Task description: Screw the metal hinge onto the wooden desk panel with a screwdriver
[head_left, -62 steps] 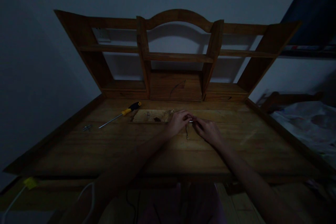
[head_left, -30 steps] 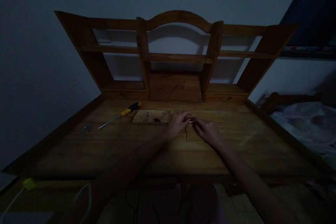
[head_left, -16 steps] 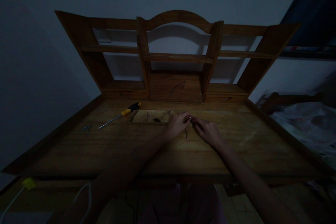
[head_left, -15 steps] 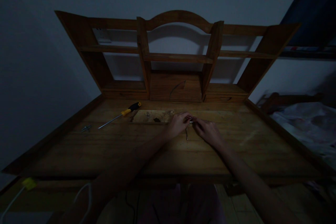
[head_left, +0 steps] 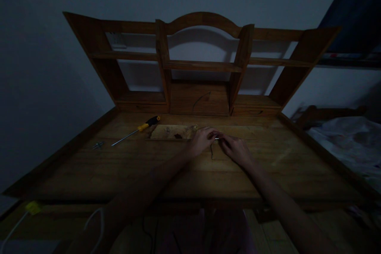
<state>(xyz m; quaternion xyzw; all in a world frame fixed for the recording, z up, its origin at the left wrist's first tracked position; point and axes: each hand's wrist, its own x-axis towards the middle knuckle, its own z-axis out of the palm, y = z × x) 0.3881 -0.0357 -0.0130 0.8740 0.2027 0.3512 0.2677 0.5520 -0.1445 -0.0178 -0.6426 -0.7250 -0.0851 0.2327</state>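
Over the middle of the wooden desk, my left hand (head_left: 202, 141) and my right hand (head_left: 236, 149) meet fingertip to fingertip. Between them shows a short, thin, shiny metal piece (head_left: 217, 138), pinched from both sides; the dim light hides its exact kind. Just below the fingers a small, thin dark piece (head_left: 212, 151) lies or hangs near the desktop; I cannot tell which. A pale board strip with dark stains (head_left: 169, 131) stretches behind my left hand. Left of it lies a screwdriver (head_left: 139, 128) with a yellow and black handle, its shaft pointing toward me.
Small metal pieces (head_left: 98, 145) lie on the desktop (head_left: 184, 182) at the left. A wooden shelf unit (head_left: 202, 65) rises along the back edge. Below the front left corner is a yellow plug-like piece (head_left: 33, 207) on a white cord. Pale bedding (head_left: 348, 139) is at the right.
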